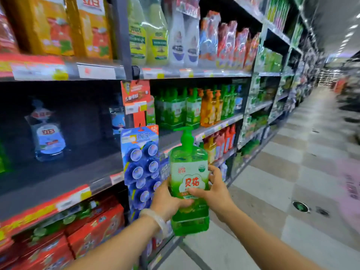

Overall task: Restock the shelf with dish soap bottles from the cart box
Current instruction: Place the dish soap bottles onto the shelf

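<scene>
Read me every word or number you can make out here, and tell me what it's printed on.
"贝拓": green soap bottle, held by left hand and right hand.
"立白": clear bottle on the dark shelf.
"立白": orange pack, top shelf.
Price tags and all small print: too blurred.

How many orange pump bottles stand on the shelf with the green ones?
2 that I can make out: one orange pump bottle and a second right beside it, between the green bottles. More may stand hidden behind.
</scene>
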`<state>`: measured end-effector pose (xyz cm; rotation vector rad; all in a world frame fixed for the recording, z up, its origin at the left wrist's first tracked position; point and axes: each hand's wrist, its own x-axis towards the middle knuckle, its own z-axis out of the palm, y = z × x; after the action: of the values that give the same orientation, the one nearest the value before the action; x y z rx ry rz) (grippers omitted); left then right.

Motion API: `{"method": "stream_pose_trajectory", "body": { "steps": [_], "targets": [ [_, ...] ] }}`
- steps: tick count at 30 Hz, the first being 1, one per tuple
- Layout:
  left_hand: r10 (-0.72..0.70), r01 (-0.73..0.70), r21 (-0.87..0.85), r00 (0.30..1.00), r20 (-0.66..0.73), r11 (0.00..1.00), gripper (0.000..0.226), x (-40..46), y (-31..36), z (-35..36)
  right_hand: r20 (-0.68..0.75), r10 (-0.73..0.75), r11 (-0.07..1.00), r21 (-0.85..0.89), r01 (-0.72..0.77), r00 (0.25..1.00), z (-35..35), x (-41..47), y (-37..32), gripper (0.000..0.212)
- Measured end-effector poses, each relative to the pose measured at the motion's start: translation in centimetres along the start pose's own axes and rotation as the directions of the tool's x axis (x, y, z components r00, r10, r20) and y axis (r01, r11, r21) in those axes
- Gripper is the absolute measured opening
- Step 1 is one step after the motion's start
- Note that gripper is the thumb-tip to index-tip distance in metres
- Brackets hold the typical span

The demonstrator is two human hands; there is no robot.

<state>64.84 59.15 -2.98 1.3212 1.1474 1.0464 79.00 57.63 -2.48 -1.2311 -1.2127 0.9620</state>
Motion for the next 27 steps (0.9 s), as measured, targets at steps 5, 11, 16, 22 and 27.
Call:
{"method": "stream_pose_trajectory", "body": {
  "steps": [5,11,16,22,27],
  "targets": [
    [0.032,-0.032,0.040,0.999,-0.006,0.999,0.062,12.6,2.0,1.6,-0.017,-0.016,1.000,-0.013,0.016,1.000,-2.1,12.3,0.2,0.069],
    [0.141,-0.136,0.113,0.989,-0.041,0.984,0.065,23.7,4.6,2.9,-0.009,-0.114,0.993,0.014,0.114,0.993,-3.7,23.6,-0.1,0.063],
    [0.185,-0.163,0.164,0.974,-0.129,0.973,0.068,30.3,4.6,3.5,0.034,-0.144,0.989,0.043,0.143,0.989,-4.1,31.3,1.6,0.068],
    [0.164,-0.107,0.188,0.932,-0.322,0.976,0.076,38.5,3.7,4.1,0.226,-0.188,0.982,0.033,0.186,0.956,-4.0,41.9,3.8,0.070],
    [0.117,-0.010,0.217,0.865,-0.488,0.976,0.076,44.8,3.3,5.3,0.366,-0.197,0.979,0.020,0.204,0.910,-4.3,50.2,5.3,0.072]
  ]
}}
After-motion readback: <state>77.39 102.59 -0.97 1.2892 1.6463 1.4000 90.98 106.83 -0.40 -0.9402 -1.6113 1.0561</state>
